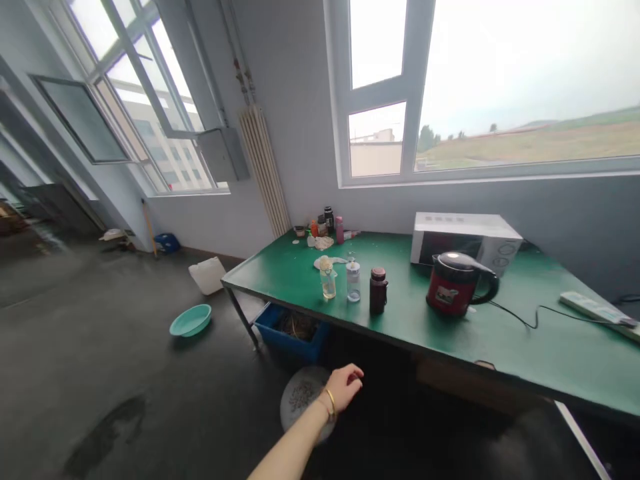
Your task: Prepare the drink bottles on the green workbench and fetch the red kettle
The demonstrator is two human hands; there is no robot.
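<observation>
Nearest us, our left hand (343, 387) hangs with fingers loosely curled, thumb parted from them, gripping nothing; our right hand is out of view, so we cannot tell its state. Beyond, the dark lidded flask (377, 292) stands upright by the near edge of the green table (280, 273), right of the clear tumbler (353, 283) and the glass jar (327, 283). To reach well there, we judge, we should lift clear of that edge, spread the fingers and avoid brushing neighbours. Farther right, the red kettle (453, 287) stands before the white microwave (460, 222).
</observation>
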